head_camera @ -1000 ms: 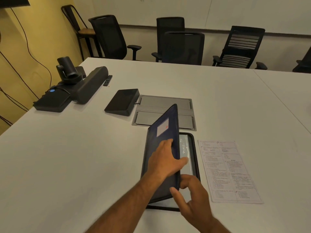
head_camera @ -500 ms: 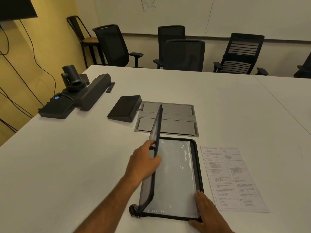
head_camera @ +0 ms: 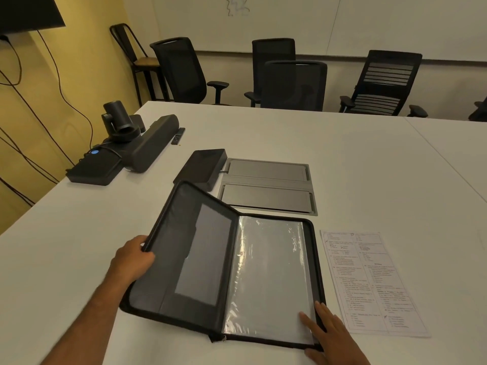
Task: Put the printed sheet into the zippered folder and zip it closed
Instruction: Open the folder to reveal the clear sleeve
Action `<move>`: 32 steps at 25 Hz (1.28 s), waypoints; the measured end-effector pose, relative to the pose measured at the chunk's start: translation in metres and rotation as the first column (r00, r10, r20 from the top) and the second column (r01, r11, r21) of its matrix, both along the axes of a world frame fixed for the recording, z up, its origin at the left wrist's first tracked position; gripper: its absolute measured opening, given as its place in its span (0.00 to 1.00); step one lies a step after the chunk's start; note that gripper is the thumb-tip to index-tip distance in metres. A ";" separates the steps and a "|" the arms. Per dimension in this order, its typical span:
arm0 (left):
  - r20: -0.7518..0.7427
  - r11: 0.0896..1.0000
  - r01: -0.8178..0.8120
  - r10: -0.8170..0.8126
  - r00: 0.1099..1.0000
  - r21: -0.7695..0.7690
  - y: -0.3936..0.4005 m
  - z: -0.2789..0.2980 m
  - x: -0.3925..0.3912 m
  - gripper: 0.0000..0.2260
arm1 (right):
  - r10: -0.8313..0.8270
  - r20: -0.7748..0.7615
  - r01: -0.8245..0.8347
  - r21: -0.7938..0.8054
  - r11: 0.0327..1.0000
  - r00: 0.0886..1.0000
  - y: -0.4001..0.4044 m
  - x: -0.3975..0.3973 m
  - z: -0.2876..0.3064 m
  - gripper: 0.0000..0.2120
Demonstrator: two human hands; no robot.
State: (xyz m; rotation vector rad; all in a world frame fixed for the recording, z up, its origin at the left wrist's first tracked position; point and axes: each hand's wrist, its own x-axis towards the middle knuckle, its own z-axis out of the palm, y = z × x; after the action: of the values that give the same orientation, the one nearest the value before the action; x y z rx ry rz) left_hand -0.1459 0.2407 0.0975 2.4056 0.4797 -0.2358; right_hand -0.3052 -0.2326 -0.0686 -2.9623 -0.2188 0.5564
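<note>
Matt fabric-like folder, glossy clear plastic sleeves, seemingly matt paper sheet.

The left hand is seen curled around the outer edge of the raised cover of the zippered folder, its forearm reaching in from the lower left. The right hand is laid flat, fingers straight, on the folder's near right corner.
</note>
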 end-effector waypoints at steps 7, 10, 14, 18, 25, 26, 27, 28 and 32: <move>-0.155 0.851 0.272 -0.226 0.962 0.449 0.009 -0.089 -0.026 0.29 | -0.066 -0.083 0.068 0.023 0.997 0.994 0.005 0.000 0.002 0.41; -0.232 0.771 0.368 -0.287 0.929 0.520 0.003 -0.107 -0.033 0.31 | -0.045 -0.058 0.044 -0.022 0.999 0.997 0.005 0.002 0.005 0.42; -0.303 0.800 0.412 -0.301 0.904 0.435 -0.003 -0.112 -0.036 0.34 | 0.005 0.045 0.000 -0.100 0.995 0.999 0.002 0.003 0.001 0.41; -0.361 0.818 0.450 -0.323 0.875 0.358 -0.004 -0.115 -0.037 0.36 | 0.030 0.095 -0.018 -0.126 0.992 0.995 0.001 0.005 -0.003 0.42; -0.194 0.811 0.303 -0.236 0.952 0.500 -0.017 -0.096 -0.027 0.26 | 0.008 0.070 -0.009 0.014 1.000 0.998 0.006 0.002 0.022 0.41; -0.157 0.793 0.281 -0.233 0.960 0.540 -0.020 -0.092 -0.024 0.24 | -0.025 0.072 0.021 0.059 0.998 0.997 0.007 0.001 0.029 0.39; -0.129 0.780 0.263 -0.231 0.964 0.568 -0.025 -0.089 -0.020 0.22 | -0.069 0.111 0.057 0.107 0.993 0.991 0.005 0.000 0.034 0.37; -0.103 0.776 0.244 -0.228 0.968 0.582 -0.031 -0.085 -0.017 0.21 | -0.125 0.143 0.102 0.158 0.982 0.982 0.003 0.000 0.038 0.37; -0.002 0.810 0.202 -0.241 0.971 0.550 -0.069 -0.073 -0.003 0.19 | -0.294 0.219 0.217 0.319 0.923 0.930 -0.020 0.009 0.048 0.36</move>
State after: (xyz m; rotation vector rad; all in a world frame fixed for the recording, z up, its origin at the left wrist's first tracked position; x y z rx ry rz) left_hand -0.1488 0.1714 0.0242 3.0308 0.2495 -0.1246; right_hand -0.2965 -0.2523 -0.0210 -2.7041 0.0653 0.0849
